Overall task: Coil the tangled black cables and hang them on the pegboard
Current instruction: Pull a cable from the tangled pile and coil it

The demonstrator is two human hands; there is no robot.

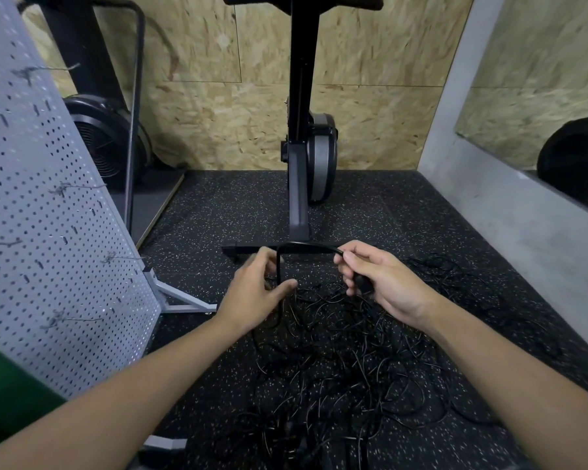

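Coiling barely begun.
A thick black cable (306, 245) is pinched by left hand (255, 295) and right hand (382, 283); nothing is hung on the grey holed pegboard (48, 232).

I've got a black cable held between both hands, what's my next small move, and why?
Probably slide the left hand down the cable and lift, drawing slack out of the tangled pile. The right hand holds one end, only a short arc spans the hands, and the rest drops into the pile, so there's too little slack to loop.
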